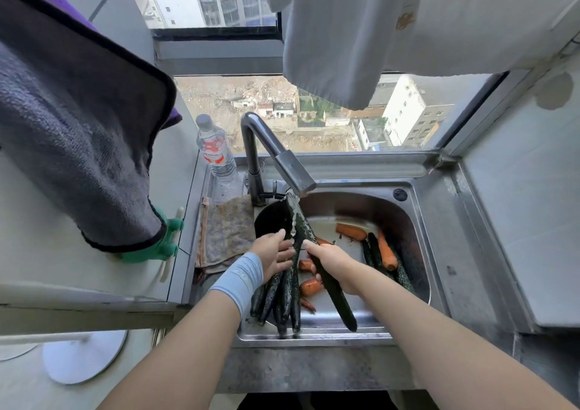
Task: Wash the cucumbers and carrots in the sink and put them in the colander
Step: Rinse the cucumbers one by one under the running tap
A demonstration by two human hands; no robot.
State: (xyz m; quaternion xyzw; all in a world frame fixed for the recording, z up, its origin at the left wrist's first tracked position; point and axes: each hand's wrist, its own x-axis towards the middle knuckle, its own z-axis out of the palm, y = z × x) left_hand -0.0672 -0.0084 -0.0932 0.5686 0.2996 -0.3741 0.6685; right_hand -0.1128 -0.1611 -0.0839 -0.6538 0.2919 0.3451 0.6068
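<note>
Inside the steel sink (417,230), my right hand (334,263) grips a long dark cucumber (337,296) around its middle. It holds the cucumber's top end under water running from the faucet (284,158). My left hand (274,252) rests its straight fingers against the cucumber's wet upper part. A black colander (266,218) sits at the sink's left side with several cucumbers (284,296) leaning in it, their ends over the front rim. Several carrots (351,232) and more cucumbers (375,252) lie on the sink floor to the right.
A water bottle (215,147) stands behind the sink's left corner, beside a brownish rag (226,230) on the rim. A dark grey towel (78,133) hangs at left over green gloves (166,243). White cloth (329,49) hangs above the window.
</note>
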